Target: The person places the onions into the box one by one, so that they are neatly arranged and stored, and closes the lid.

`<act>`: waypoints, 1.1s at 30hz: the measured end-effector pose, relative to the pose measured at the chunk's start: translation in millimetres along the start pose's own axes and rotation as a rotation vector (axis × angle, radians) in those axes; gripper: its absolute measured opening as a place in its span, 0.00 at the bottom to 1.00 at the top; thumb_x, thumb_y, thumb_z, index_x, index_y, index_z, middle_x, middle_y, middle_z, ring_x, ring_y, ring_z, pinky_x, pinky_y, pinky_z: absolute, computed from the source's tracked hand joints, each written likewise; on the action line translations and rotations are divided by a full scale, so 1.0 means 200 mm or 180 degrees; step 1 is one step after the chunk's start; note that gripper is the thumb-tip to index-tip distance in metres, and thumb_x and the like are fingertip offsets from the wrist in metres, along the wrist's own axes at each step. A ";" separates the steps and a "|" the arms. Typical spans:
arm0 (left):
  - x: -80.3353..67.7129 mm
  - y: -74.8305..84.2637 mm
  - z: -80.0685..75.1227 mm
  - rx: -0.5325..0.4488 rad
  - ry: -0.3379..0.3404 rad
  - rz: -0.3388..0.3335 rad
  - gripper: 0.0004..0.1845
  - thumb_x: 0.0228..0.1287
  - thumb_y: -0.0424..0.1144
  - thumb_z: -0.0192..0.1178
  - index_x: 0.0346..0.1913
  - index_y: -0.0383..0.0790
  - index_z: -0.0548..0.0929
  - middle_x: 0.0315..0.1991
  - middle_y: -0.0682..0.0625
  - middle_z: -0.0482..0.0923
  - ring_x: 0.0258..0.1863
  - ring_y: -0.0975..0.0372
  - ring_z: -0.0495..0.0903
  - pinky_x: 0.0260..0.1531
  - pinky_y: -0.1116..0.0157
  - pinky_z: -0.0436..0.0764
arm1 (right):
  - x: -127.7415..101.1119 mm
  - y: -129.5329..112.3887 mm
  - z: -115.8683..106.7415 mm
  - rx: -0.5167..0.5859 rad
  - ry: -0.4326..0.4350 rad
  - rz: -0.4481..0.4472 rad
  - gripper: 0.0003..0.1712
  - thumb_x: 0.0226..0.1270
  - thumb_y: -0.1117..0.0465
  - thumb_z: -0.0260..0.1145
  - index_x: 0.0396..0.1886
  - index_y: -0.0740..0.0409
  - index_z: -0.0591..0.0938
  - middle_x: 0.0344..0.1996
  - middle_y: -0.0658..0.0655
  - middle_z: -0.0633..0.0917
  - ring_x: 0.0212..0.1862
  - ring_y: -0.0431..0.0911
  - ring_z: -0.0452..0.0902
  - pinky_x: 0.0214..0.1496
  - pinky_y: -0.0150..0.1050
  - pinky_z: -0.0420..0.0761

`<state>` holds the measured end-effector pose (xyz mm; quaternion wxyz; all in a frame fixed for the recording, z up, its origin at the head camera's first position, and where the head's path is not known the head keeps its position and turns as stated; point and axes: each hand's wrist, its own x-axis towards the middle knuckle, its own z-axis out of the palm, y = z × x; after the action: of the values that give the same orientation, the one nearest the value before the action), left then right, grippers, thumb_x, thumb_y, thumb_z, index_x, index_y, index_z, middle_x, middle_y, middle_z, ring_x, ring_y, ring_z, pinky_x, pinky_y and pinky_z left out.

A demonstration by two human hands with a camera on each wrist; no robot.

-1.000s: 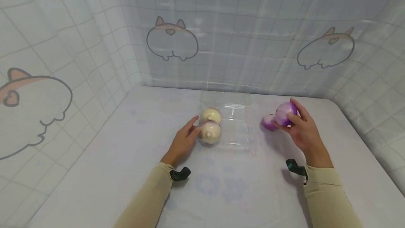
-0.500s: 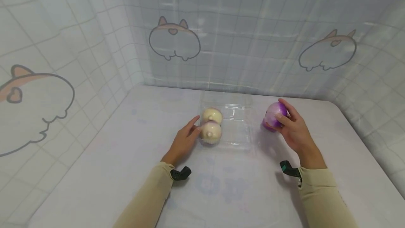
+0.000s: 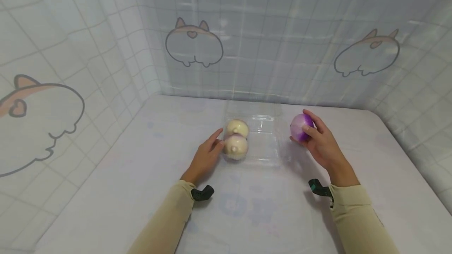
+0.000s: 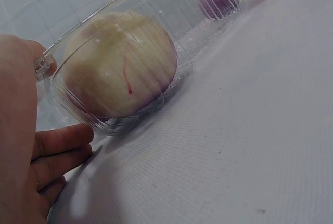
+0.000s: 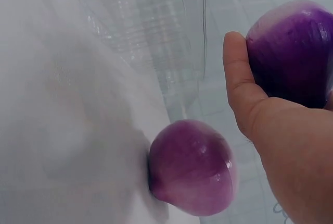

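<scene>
In the head view my right hand (image 3: pixel 325 148) grips a purple onion (image 3: pixel 301 126) above the table, right of the clear plastic container (image 3: pixel 263 146). A second purple onion (image 5: pixel 192 166) rests on the table below it in the right wrist view; in the head view the gripped one hides it. My left hand (image 3: pixel 205 156) holds the container's left side. In the left wrist view its thumb (image 4: pixel 46 60) lies over the rim, and the other fingers (image 4: pixel 65 140) reach the base. Two pale onions, one nearer (image 3: pixel 236 146) and one farther (image 3: pixel 237 127), sit inside along the left.
The container's clear lid (image 3: pixel 252 109) lies folded back toward the rear curtain (image 3: pixel 279 50). A white cloth (image 3: pixel 247 222) covers the table. Tile-patterned curtains with animal drawings enclose the back and both sides.
My right hand has moved left with the purple onion, toward the container, and the onion now covers the one on the table in the head view. The left hand keeps its place.
</scene>
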<state>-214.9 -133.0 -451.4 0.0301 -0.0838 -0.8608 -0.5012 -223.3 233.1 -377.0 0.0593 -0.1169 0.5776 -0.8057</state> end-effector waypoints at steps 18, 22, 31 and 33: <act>0.00 -0.03 0.00 -0.0010 -0.0006 -0.0010 0.27 0.77 0.54 0.50 0.76 0.65 0.64 0.52 0.52 0.81 0.57 0.58 0.76 0.63 0.53 0.70 | 0.04 0.01 0.07 -0.0009 0.0093 0.0346 0.33 0.79 0.59 0.52 0.79 0.50 0.57 0.76 0.57 0.49 0.71 0.59 0.52 0.61 0.48 0.77; 0.00 -0.01 0.01 -0.0055 -0.0025 -0.0043 0.27 0.76 0.55 0.50 0.76 0.66 0.63 0.52 0.53 0.81 0.57 0.58 0.76 0.63 0.52 0.69 | 0.04 0.01 0.08 -0.0209 0.0182 0.0379 0.35 0.78 0.58 0.56 0.78 0.60 0.55 0.73 0.61 0.54 0.70 0.57 0.57 0.62 0.42 0.75; 0.00 0.00 0.01 -0.0015 -0.0012 -0.0065 0.27 0.76 0.55 0.50 0.76 0.68 0.63 0.51 0.53 0.80 0.56 0.59 0.76 0.62 0.53 0.70 | 0.06 -0.02 0.10 -0.1150 0.0118 0.0468 0.43 0.74 0.54 0.64 0.80 0.56 0.54 0.75 0.65 0.56 0.71 0.59 0.57 0.72 0.54 0.60; 0.00 -0.01 0.01 0.0011 -0.0002 -0.0056 0.27 0.76 0.55 0.50 0.76 0.67 0.63 0.51 0.53 0.80 0.56 0.59 0.76 0.62 0.53 0.70 | 0.08 -0.02 0.10 -0.1470 0.0098 0.0452 0.44 0.72 0.51 0.66 0.80 0.53 0.55 0.75 0.64 0.58 0.70 0.59 0.59 0.70 0.55 0.64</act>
<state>-215.5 -132.4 -452.8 0.0256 -0.0764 -0.8623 -0.4999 -232.4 212.1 -364.6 0.0787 -0.0741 0.7542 -0.6477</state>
